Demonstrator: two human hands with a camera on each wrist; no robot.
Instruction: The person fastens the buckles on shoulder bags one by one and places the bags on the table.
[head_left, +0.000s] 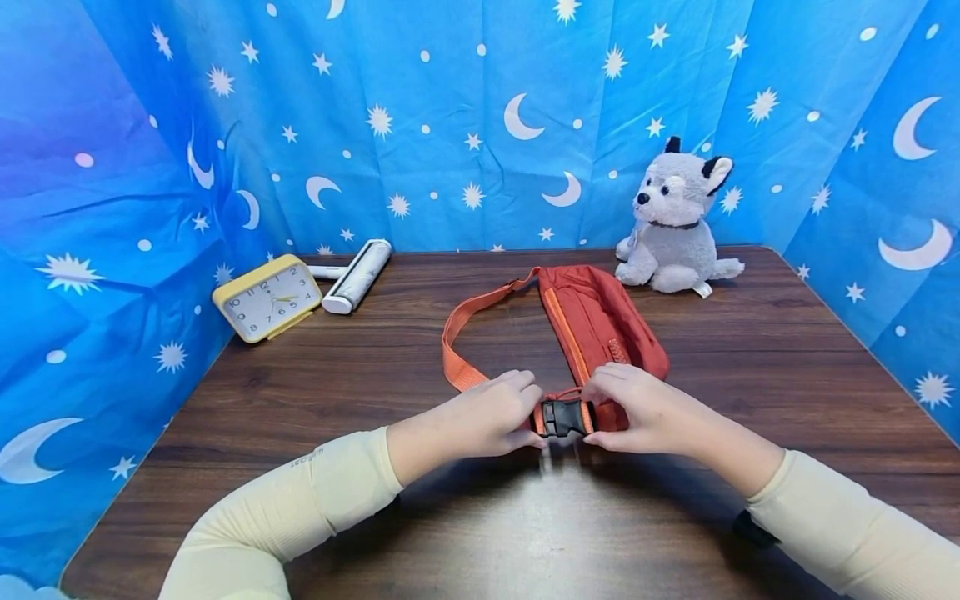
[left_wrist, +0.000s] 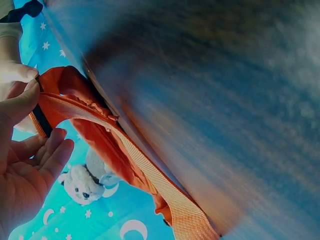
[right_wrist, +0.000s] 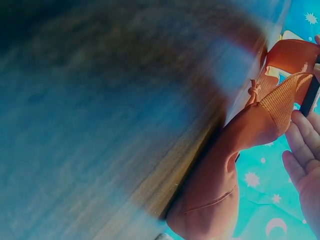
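A red-orange waist bag [head_left: 600, 317] lies on the table, its orange strap [head_left: 457, 342] looping out to the left. At the bag's near end is a black side-release buckle [head_left: 564, 418], its two halves joined as far as the head view shows. My left hand [head_left: 498, 414] pinches the buckle's left end between thumb and fingers. On the opposite end, my right hand [head_left: 648, 408] pinches in the same way. The left wrist view shows the strap [left_wrist: 165, 190] running from the black buckle edge [left_wrist: 42, 120]. In the right wrist view, webbing [right_wrist: 285, 102] joins the bag.
A yellow alarm clock [head_left: 270, 298] stands at the back left, beside a white handheld device [head_left: 358, 277] with a cylindrical head. At the back right sits a grey plush dog [head_left: 671, 225]. Blue curtains [head_left: 450, 125] with moons and stars enclose the wooden table [head_left: 360, 358].
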